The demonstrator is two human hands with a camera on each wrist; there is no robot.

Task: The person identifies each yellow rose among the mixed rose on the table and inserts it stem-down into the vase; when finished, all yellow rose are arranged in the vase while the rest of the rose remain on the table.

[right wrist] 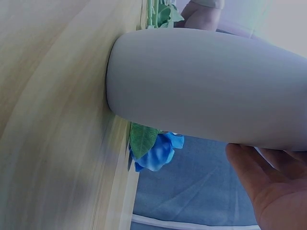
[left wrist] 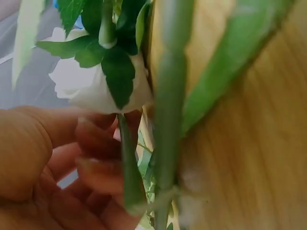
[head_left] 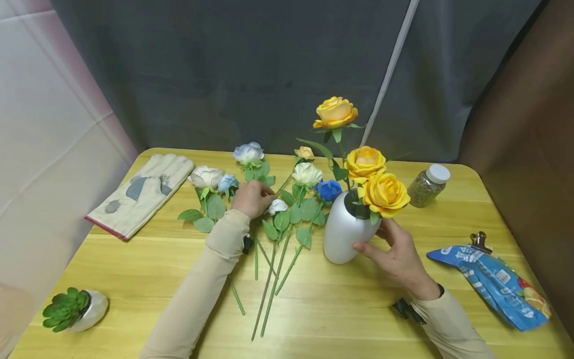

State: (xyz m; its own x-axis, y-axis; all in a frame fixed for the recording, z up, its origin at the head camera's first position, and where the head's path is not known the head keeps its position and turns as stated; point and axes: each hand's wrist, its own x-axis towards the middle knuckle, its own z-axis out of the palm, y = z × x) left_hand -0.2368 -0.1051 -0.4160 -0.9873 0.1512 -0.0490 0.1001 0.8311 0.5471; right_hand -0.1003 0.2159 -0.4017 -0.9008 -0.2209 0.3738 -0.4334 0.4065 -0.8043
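A silvery white vase (head_left: 343, 234) with a dark mouth holds several yellow roses (head_left: 384, 194). My right hand (head_left: 399, 254) grips its right side, thumb in front and fingers behind; the fingertips also show against the vase (right wrist: 206, 86) in the right wrist view. Among the flowers lying on the table, my left hand (head_left: 252, 199) is beside a small white rose (head_left: 278, 207). Up close, its curled fingers (left wrist: 96, 175) pinch at the stem (left wrist: 128, 167) just by a white bloom (left wrist: 91, 88). Part of this hold is hidden behind the stem.
White, pale blue (head_left: 227, 182) and deep blue (head_left: 328, 190) flowers lie mid-table, stems toward me. Gloves (head_left: 143, 192) are at the back left, a potted succulent (head_left: 67, 309) at the front left. On the right are a white-lidded jar (head_left: 428, 187) and a clipped blue pouch (head_left: 498, 284).
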